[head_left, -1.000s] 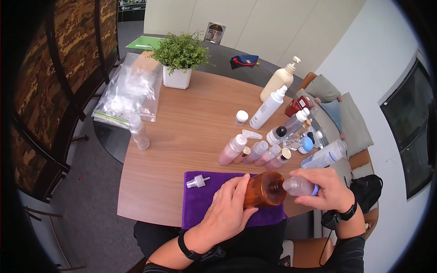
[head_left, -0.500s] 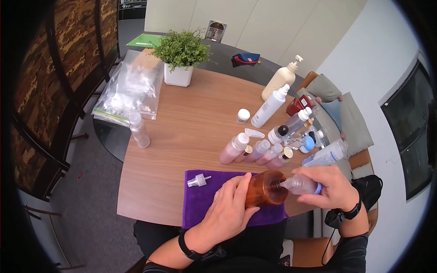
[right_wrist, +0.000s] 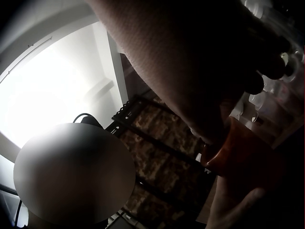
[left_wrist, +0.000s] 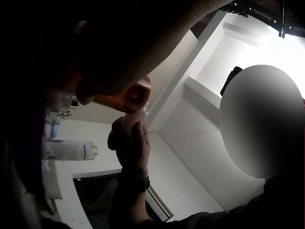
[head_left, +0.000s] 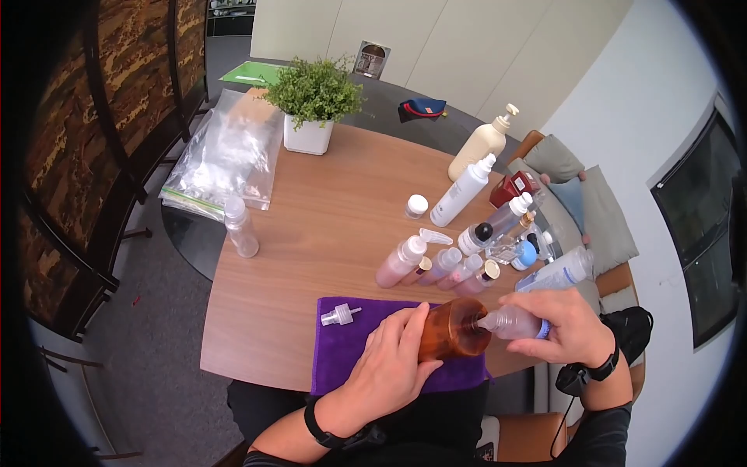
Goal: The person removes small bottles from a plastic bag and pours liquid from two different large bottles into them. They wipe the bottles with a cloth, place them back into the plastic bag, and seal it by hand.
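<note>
Amber bottle [head_left: 446, 333], lower centre: left hand [head_left: 387, 364] grips it, I log; right hand [head_left: 574, 328] grips clear bottle [head_left: 513, 321], tip now at amber mouth.

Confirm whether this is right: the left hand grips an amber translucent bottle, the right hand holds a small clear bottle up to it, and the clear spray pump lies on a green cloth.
The cloth's colour is wrong: the head view shows the clear spray pump lying on a purple cloth. The rest stands.

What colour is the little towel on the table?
Purple. It shows best in the head view.
</note>
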Motion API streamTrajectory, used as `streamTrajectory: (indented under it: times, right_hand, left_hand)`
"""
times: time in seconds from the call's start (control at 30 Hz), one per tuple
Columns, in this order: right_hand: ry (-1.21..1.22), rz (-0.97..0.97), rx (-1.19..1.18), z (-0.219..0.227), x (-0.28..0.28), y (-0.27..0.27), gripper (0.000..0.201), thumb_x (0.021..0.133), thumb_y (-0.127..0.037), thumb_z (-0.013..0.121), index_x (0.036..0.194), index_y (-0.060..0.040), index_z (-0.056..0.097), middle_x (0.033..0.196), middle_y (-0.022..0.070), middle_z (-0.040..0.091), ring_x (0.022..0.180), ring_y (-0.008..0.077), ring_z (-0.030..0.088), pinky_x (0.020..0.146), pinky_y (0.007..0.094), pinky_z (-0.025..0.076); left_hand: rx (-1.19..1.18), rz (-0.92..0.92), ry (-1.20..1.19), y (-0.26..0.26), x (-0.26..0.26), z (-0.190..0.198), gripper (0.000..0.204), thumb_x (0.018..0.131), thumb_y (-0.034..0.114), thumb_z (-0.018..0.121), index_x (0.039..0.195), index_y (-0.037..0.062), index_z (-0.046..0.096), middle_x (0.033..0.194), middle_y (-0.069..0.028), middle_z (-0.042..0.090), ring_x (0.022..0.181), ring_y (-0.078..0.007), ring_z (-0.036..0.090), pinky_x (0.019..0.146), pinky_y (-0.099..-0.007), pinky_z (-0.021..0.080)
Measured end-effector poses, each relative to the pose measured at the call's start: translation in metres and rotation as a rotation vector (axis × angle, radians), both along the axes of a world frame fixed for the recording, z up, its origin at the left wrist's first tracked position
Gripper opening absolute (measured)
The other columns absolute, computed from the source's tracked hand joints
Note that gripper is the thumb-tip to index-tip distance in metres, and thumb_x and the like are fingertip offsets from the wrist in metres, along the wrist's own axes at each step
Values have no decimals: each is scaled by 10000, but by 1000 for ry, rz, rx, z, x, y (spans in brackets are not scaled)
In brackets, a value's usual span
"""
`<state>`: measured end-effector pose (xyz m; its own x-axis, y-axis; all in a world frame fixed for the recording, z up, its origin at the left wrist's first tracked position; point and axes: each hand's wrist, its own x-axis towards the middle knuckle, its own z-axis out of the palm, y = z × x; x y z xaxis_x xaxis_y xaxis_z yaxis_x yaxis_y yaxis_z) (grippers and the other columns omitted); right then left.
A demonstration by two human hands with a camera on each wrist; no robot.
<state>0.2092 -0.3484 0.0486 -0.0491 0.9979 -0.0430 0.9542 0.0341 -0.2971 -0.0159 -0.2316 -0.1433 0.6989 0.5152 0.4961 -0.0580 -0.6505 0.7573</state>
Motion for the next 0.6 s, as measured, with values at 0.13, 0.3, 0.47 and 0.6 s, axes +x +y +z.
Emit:
streamTrajectory:
  times: [0.13, 0.3, 0.47, 0.6]
  right_hand:
    - [0, 29, 49, -4, 1, 1, 561, 840, -319, 938, 1291, -48, 741, 1010, 157, 782, 858, 366, 758, 774, 392, 604]
    - [2, 60, 97, -5, 2, 2, 547, 854, -325, 926, 1302, -72, 740, 931, 138, 766, 772, 342, 737, 696, 385, 587]
    - [-33, 55, 70, 0, -1, 3, 538, 855, -334, 922, 1295, -82, 741, 912, 135, 760, 762, 340, 735, 679, 384, 582]
    - [-34, 56, 76, 0, -2, 3, 538, 857, -337, 920, 1294, -81, 739, 908, 133, 758, 760, 338, 735, 677, 388, 581]
  left_hand:
    - [1, 1, -4, 0, 0, 0, 979, 858, 140, 913, 1614, -64, 326, 1458, -295, 513, 1285, -480, 593, 1058, -534, 521]
    - [8, 8, -14, -1, 1, -1, 991, 847, 137, 922, 1612, -67, 326, 1458, -295, 515, 1285, -478, 595, 1056, -532, 522]
    - [10, 8, -16, 0, 1, -1, 993, 839, 135, 927, 1607, -68, 331, 1456, -296, 517, 1286, -477, 596, 1056, -530, 522]
    - [9, 11, -16, -1, 1, -1, 993, 834, 131, 930, 1603, -68, 334, 1454, -295, 520, 1285, -477, 598, 1055, -529, 522]
